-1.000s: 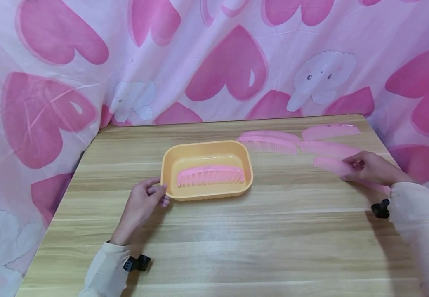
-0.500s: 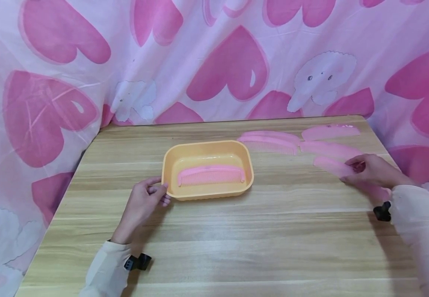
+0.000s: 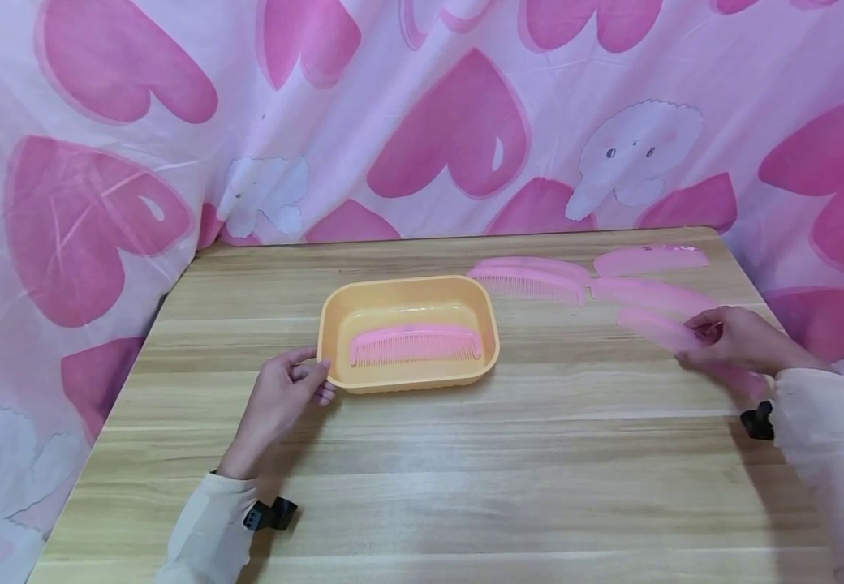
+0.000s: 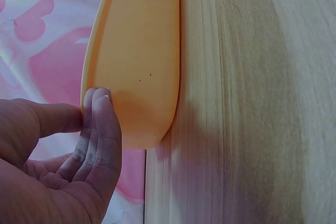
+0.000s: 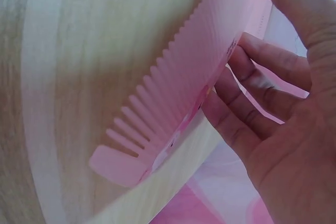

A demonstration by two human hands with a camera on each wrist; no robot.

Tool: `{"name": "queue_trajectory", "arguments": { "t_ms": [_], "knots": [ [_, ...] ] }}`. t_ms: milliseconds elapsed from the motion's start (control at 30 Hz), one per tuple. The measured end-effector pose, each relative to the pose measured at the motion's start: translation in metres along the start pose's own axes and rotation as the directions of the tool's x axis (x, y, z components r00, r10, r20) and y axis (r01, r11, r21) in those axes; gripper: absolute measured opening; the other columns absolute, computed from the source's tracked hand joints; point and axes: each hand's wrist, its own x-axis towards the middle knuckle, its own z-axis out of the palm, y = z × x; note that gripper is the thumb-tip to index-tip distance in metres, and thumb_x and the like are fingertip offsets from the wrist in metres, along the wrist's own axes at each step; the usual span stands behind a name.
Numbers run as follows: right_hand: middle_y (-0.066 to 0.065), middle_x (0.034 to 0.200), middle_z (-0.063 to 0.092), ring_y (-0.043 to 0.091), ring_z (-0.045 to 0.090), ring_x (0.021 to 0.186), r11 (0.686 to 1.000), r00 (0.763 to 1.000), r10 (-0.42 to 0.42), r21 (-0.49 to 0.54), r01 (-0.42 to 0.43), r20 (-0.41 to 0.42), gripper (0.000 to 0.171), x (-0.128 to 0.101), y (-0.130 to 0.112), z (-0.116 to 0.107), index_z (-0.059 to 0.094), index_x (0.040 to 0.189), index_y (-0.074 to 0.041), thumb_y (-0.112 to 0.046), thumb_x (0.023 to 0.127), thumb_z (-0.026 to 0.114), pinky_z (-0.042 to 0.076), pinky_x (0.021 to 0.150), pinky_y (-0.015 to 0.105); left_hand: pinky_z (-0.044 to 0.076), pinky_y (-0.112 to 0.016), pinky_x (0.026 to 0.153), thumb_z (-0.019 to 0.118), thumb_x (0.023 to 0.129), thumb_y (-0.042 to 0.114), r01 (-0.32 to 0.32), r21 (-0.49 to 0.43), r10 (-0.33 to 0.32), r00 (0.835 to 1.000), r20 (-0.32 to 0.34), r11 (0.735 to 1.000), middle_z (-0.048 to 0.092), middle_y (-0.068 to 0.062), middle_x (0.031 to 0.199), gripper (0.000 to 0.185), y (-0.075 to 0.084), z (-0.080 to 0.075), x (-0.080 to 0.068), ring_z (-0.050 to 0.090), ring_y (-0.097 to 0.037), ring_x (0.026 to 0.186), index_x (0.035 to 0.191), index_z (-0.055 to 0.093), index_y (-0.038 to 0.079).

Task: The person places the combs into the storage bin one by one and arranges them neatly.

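Observation:
My left hand holds the left front corner of an orange-yellow plastic box, thumb on the rim and fingers against the outer wall, as the left wrist view shows. Inside the box lies a pink comb, teeth toward me. At the right of the table my right hand grips another pink comb across its middle. Fingertips meet its printed spine in the right wrist view, the thumb is on the toothed side, and wide teeth show at one end. The hand hides its middle in the head view.
More pink combs lie along the back: an overlapping pair right of the box, a comb near the far right corner, and one just beyond my right hand. A heart-print curtain hangs behind the wooden table.
My right hand has shifted slightly right and toward me, and the near end of the gripped comb shows more broadly. The left hand and box look almost still.

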Motion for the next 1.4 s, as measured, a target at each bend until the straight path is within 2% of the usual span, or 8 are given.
{"name": "queue_trajectory", "arguments": {
  "t_ms": [333,500,633,833,1133,1400],
  "knots": [
    [0.009,0.089,0.070,0.017,0.058,0.077,0.999,1.000,0.005,-0.038,-0.006,-0.023,0.060,0.002,-0.001,0.001,0.068,0.105,0.012,-0.029,0.070,0.093,0.049,0.064,0.020,0.062,-0.026,0.065,0.058,0.103,0.007,0.006,-0.002,-0.006,1.000,-0.001,1.000,0.072,-0.019,0.084,0.039,0.000,-0.001,0.000,0.069,-0.015,0.068,0.135,0.051,-0.014],
    [0.010,0.090,0.069,0.021,0.058,0.079,0.999,1.000,-0.006,-0.041,0.005,-0.025,0.056,0.005,-0.014,-0.003,0.068,0.106,0.012,-0.025,0.072,0.092,0.049,0.065,0.020,0.062,-0.026,0.065,0.058,0.103,0.008,0.002,0.011,-0.002,1.000,-0.004,1.000,0.072,-0.021,0.085,0.039,0.000,-0.001,0.000,0.069,-0.015,0.068,0.136,0.051,-0.013],
    [0.008,0.088,0.068,0.021,0.058,0.078,0.997,0.998,-0.057,-0.056,0.054,-0.040,0.050,0.012,-0.031,-0.008,0.070,0.103,0.012,-0.021,0.073,0.091,0.049,0.064,0.021,0.062,-0.025,0.065,0.059,0.103,0.009,-0.005,-0.001,0.005,1.000,-0.003,1.000,0.072,-0.021,0.085,0.041,0.001,-0.001,-0.001,0.069,-0.014,0.067,0.136,0.050,-0.014],
    [0.004,0.085,0.070,0.015,0.060,0.076,0.983,0.985,-0.163,-0.091,0.157,-0.055,0.039,0.026,-0.058,-0.014,0.073,0.097,0.007,-0.018,0.072,0.090,0.052,0.065,0.025,0.061,-0.025,0.063,0.059,0.102,0.008,-0.019,-0.027,0.019,1.000,-0.001,0.999,0.072,-0.019,0.084,0.042,0.003,-0.002,-0.002,0.068,-0.013,0.066,0.136,0.050,-0.016],
    [0.001,0.083,0.069,0.015,0.060,0.076,0.955,0.954,-0.298,-0.026,0.297,-0.034,0.031,0.048,-0.105,-0.022,0.075,0.093,0.000,-0.013,0.069,0.091,0.053,0.067,0.027,0.062,-0.025,0.064,0.058,0.102,0.006,-0.033,-0.013,0.033,0.999,0.001,0.999,0.072,-0.019,0.083,0.038,0.000,-0.002,0.001,0.068,-0.013,0.066,0.133,0.052,-0.015],
    [0.003,0.085,0.067,0.020,0.061,0.085,0.963,0.963,-0.268,-0.025,0.268,0.019,0.035,0.064,-0.155,-0.026,0.072,0.093,-0.002,-0.019,0.071,0.092,0.054,0.074,0.031,0.062,-0.026,0.064,0.059,0.102,0.007,-0.035,-0.020,0.035,0.999,0.010,0.999,0.072,-0.018,0.083,0.040,0.000,-0.001,-0.001,0.068,-0.013,0.066,0.134,0.051,-0.016]
  ]
}}
